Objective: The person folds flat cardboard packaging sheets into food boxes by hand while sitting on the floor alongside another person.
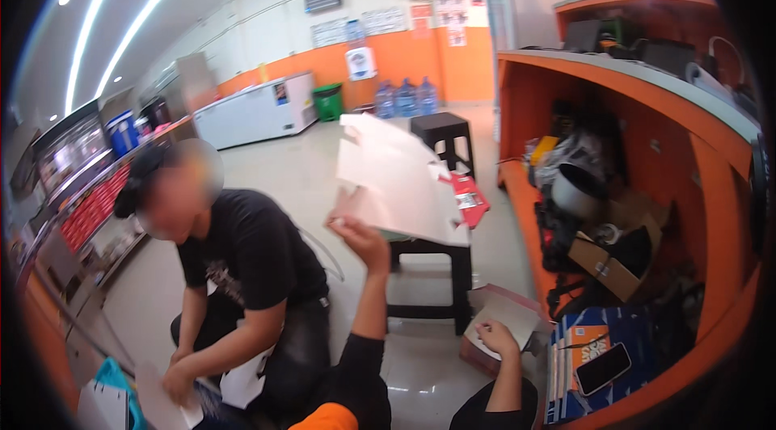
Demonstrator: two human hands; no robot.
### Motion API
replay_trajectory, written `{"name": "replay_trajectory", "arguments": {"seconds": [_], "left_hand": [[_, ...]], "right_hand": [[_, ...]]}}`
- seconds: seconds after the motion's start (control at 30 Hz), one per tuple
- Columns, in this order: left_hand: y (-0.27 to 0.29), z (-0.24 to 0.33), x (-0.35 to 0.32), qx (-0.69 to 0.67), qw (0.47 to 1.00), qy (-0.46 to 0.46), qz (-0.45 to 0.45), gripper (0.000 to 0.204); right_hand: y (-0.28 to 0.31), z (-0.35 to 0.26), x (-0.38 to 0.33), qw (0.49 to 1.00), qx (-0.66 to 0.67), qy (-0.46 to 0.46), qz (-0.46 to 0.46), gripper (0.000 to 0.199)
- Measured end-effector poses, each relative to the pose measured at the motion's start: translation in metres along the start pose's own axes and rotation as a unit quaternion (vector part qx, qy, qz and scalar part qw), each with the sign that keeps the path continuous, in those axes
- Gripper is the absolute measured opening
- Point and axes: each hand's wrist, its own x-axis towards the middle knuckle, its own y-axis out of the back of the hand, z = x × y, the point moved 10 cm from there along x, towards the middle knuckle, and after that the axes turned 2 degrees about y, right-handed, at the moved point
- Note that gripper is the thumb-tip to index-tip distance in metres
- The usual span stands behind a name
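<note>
My left hand (361,241) is raised, its fingers closed on the lower left edge of a white die-cut cardboard sheet (396,179). The sheet stands tilted over a black plastic stool (428,283). A red printed cardboard piece (469,200) shows behind its right edge. Lower down, my right hand (499,339) is over an open cardboard box (517,313) with a pale inside and reddish edges. Its fingers are curled in; what they hold, if anything, is hidden.
To the left a co-worker in black (259,248) crouches, handling white cardboard pieces (242,381). An orange shelf unit (525,212) on the right holds bags and a brown carton (618,260). A phone (604,368) lies on a blue box (566,381). Another black stool (440,123) stands behind.
</note>
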Motion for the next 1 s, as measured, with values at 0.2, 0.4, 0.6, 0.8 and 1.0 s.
{"name": "replay_trajectory", "arguments": {"seconds": [0.2, 0.4, 0.6, 0.8, 1.0], "left_hand": [[0.031, 0.021, 0.009, -0.085, 0.990, 0.074, -0.084, 0.028], [0.073, -0.002, -0.047, -0.029, 0.981, 0.100, -0.161, 0.027], [0.081, -0.085, -0.087, -0.368, 0.735, 0.497, -0.278, 0.056], [0.090, -0.108, -0.111, -0.339, 0.562, 0.617, -0.433, 0.054], [0.099, -0.116, -0.145, -0.010, 0.583, 0.587, -0.561, 0.037]], "right_hand": [[-0.013, -0.117, -0.042, 0.916, 0.362, 0.084, -0.152, 0.058], [0.013, -0.151, -0.063, 0.765, 0.633, 0.117, -0.011, 0.049], [0.023, -0.144, -0.058, 0.820, 0.555, 0.141, -0.004, 0.029], [0.030, -0.124, -0.056, 0.869, 0.474, 0.141, 0.002, 0.031], [0.024, -0.116, -0.056, 0.929, 0.358, 0.093, -0.008, 0.031]]}}
